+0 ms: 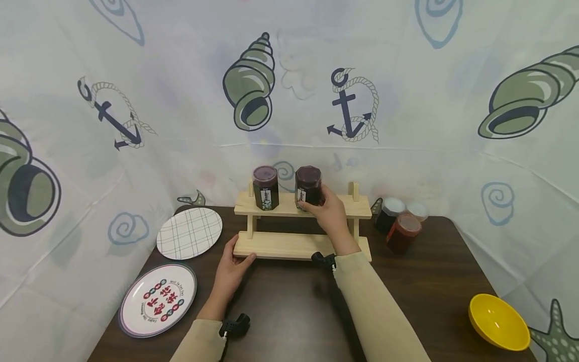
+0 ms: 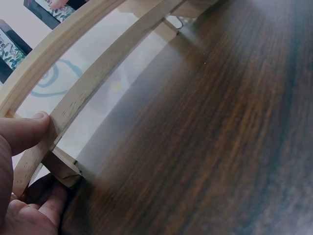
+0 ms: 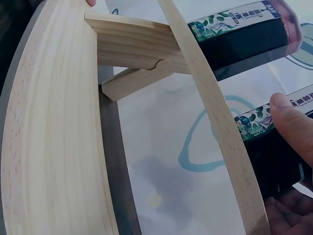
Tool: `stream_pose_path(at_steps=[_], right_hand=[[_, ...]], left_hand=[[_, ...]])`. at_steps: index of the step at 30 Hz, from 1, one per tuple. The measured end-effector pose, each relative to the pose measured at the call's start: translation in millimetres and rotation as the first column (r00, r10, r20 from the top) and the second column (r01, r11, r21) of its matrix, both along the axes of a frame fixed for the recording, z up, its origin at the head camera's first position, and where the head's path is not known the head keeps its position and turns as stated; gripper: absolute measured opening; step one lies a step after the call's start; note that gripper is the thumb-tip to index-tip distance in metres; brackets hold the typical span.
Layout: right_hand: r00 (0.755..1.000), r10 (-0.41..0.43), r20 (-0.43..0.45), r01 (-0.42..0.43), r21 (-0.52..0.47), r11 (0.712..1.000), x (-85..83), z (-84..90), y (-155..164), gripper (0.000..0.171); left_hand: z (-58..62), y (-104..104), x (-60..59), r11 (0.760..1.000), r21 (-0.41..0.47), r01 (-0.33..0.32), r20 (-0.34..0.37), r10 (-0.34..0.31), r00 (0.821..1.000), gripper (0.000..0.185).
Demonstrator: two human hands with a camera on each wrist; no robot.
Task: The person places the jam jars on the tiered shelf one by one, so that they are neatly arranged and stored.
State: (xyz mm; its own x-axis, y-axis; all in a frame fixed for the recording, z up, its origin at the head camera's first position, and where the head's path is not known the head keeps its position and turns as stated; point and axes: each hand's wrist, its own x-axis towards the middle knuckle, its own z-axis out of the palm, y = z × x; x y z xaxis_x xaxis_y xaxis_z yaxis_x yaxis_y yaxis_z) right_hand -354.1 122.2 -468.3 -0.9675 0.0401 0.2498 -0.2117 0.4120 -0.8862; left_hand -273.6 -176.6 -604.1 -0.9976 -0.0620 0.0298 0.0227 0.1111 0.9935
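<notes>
A two-tier wooden rack (image 1: pixel 298 245) stands at the back of the dark table. Two dark jars with purplish lids are on its upper shelf. The left jar (image 1: pixel 266 190) stands by itself there. My right hand (image 1: pixel 332 213) grips the right jar (image 1: pixel 308 185), thumb across its label in the right wrist view and fingers behind it. With my left hand (image 1: pixel 229 274) I hold the left end of the lower shelf. In the left wrist view the thumb (image 2: pixel 29 131) lies on the shelf's front edge and the other fingers reach under its end.
Left of the rack lie a checked plate (image 1: pixel 190 233) and a white plate with red characters (image 1: pixel 158 301). On the right stand a red jar (image 1: pixel 404 233), a dark jar with a white lid (image 1: pixel 390 213) and another white-lidded jar (image 1: pixel 418 210). A yellow bowl (image 1: pixel 498 322) sits front right.
</notes>
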Motion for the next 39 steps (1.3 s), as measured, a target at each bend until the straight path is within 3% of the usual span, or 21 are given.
stream_pose_path(at_steps=[16, 23, 28, 34, 39], right_hand=[[1.0, -0.013, 0.02, 0.013, 0.009, 1.0, -0.2, 3.9, 0, 0.066], [1.0, -0.024, -0.012, 0.024, 0.015, 1.0, -1.8, 0.9, -6, 0.065], [1.0, -0.01, 0.01, 0.01, 0.009, 1.0, -1.6, 2.3, -6, 0.076], [0.994, 0.079, 0.074, -0.076, -0.04, 0.996, 6.6, 4.5, 8, 0.089], [0.994, 0.061, 0.094, -0.057, -0.046, 0.997, 22.3, 7.0, 24, 0.09]], left_hand=[[3.3, 2, 0.7, 1.0, -0.008, 0.002, 0.005, -0.002, 1.0, 0.09], [3.1, 0, 2.4, 1.0, 0.002, -0.001, 0.001, 0.001, 1.0, 0.091], [2.6, 0, 1.2, 1.0, 0.006, 0.0, -0.004, 0.0, 1.0, 0.09], [2.4, 0, 2.5, 1.0, -0.005, 0.004, 0.003, -0.004, 1.0, 0.091], [2.4, 0, 3.0, 1.0, -0.001, 0.004, 0.006, -0.004, 1.0, 0.091]])
